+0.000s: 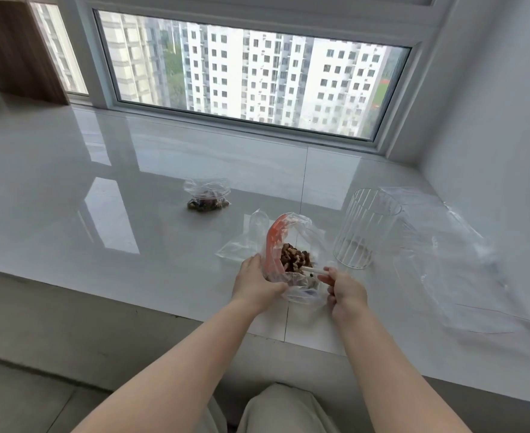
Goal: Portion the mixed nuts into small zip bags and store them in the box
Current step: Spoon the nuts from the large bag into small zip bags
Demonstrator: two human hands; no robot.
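Left hand (254,284) gripping nut bag (291,245), right hand (344,290) pinching white scoop handle (315,271), ribbed glass jar (363,228) beside, filled small bag (207,196) beyond

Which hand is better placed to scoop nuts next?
Right, probably. The right hand already grips the white scoop handle at the nuts, while the left hand holds the bag with the orange zip open.

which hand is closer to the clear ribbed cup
Right. The right hand holds a white spoon handle just left of the ribbed cup; the left hand is farther, across the nut bag.
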